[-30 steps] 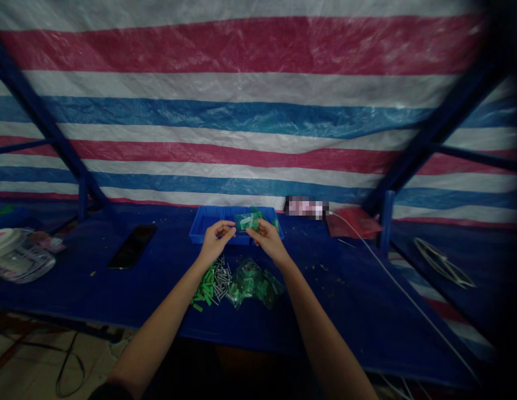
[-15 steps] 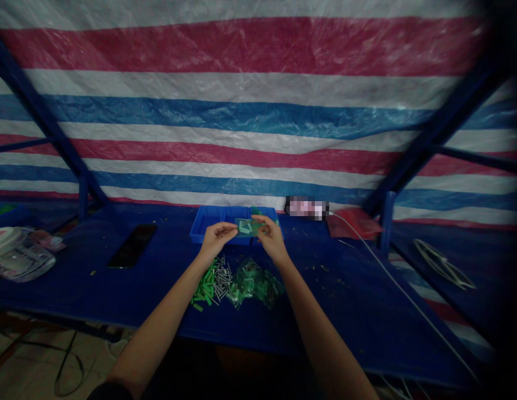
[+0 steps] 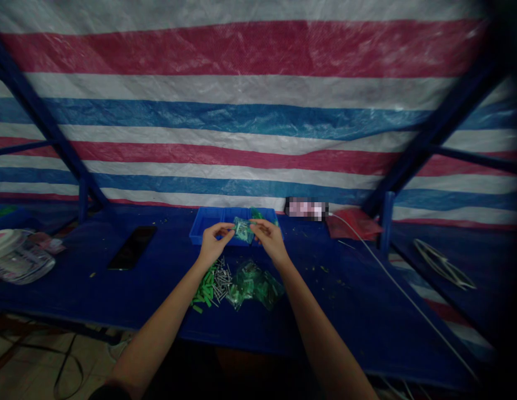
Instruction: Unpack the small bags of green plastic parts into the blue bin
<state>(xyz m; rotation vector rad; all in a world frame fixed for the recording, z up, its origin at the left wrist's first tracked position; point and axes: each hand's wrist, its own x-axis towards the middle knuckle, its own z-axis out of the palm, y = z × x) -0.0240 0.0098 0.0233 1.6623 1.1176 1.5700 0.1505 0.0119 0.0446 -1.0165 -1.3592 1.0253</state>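
Observation:
Between my two hands hangs a small green-tinted plastic bag (image 3: 242, 229) with pale and metallic bits inside. My left hand (image 3: 216, 239) pinches its left edge, and my right hand (image 3: 268, 236) grips its upper right edge. Just behind is a blue divided tray (image 3: 206, 217), partly covered by the hands, with green plastic bags (image 3: 257, 213) in its right part. Nearer to me lie a heap of silver screws (image 3: 221, 282), a pile of green wall plugs (image 3: 205, 291) and several filled green bags (image 3: 254, 286).
A black phone (image 3: 132, 248) and a plastic tub with a white lid (image 3: 17, 255) lie to the left on the blue table (image 3: 158, 300). Right of the tray are a blurred-out object (image 3: 306, 208), a red bag (image 3: 353, 224) and a white cable (image 3: 391, 275). A striped tarp (image 3: 241, 122) hangs behind.
The bag, stretched flat half a second ago, now hangs bunched and lower between my hands. My right fingers have shifted along its edge; both hands stay over the tray.

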